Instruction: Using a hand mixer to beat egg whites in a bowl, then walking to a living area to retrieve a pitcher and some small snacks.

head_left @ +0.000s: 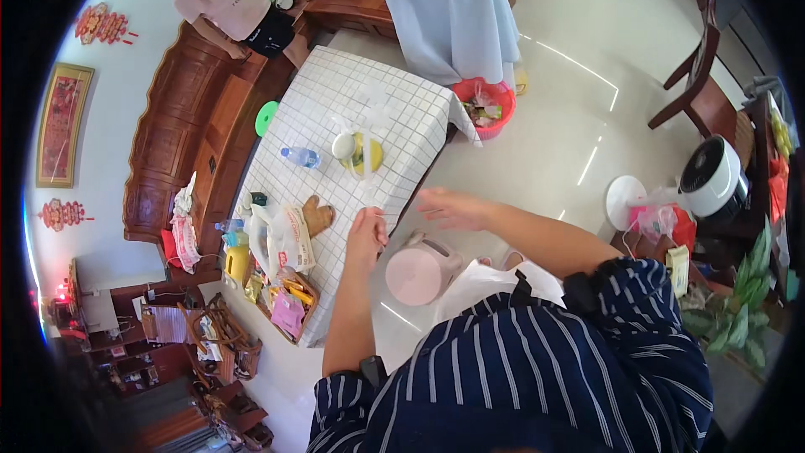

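Note:
My left hand is at the near edge of the table with its fingers curled; whether something thin is in them is unclear. My right hand reaches in from the right, palm down, fingers spread and empty, over the floor beside the table. Beyond my left hand, a translucent whitish strip lies in front of a yellow round object and a white round-topped container. A clear water bottle lies on the checked tablecloth. A brown fuzzy object rests by a white plastic bag.
A basket of packets sits at the table's left end. A pink stool stands near my body. A red waste basket is beyond the right corner. One person stands behind the table, another by the wooden bench.

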Tool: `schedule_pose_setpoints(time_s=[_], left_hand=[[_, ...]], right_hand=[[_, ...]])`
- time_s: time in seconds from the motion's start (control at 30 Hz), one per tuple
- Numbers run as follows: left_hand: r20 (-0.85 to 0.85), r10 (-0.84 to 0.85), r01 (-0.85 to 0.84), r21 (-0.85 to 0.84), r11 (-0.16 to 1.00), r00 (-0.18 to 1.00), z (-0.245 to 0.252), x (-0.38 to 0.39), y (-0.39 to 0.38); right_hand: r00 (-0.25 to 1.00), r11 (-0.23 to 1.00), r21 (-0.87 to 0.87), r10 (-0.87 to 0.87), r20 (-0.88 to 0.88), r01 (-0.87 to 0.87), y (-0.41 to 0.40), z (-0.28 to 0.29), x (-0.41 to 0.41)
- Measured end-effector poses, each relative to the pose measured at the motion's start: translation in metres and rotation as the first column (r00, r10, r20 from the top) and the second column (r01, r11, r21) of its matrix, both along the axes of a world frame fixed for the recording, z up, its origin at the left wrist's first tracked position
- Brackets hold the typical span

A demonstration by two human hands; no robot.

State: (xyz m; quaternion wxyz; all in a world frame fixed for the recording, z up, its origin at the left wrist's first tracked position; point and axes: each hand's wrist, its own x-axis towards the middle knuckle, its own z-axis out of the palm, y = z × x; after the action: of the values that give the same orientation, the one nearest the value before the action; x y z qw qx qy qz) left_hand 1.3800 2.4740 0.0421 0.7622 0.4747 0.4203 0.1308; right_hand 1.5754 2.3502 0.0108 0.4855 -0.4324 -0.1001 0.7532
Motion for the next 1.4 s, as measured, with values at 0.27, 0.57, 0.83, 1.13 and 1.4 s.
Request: schedule_pose_setpoints(time_s=[0.27,0.57,0.83,1.13,1.4], left_hand=[[0.136,0.23,-0.217,-0.106,0.97,0.964,-0.049,0.049,0.039],[0.106,0.001,0.01,-0.099,0.995,0.994,-0.075,0.14,0.023],[-0.267,-0.247,0.311,0.233,0.921,0.932,-0.112,0.077,0.044],[-0.169,0.135,-0.16,-0.14,0.977,0.976,-0.144,0.117,0.085],[-0.464,0.266,-0.487,-0.464,0.74,0.845,-0.281,0.135,0.128]], right_hand=[[0.914,0.989,-0.148,0.037,0.404,0.026,-0.045,-0.029,0.121],[0.956,0.99,0.07,0.095,0.278,-0.119,0.111,-0.018,0.09],[0.877,0.88,0.038,-0.475,0.081,0.473,0.228,-0.032,0.106],[0.575,0.933,-0.1,0.295,0.763,-0.347,0.18,-0.105,0.143],[0.627,0.932,-0.353,0.326,0.708,-0.087,0.031,-0.126,0.176]])
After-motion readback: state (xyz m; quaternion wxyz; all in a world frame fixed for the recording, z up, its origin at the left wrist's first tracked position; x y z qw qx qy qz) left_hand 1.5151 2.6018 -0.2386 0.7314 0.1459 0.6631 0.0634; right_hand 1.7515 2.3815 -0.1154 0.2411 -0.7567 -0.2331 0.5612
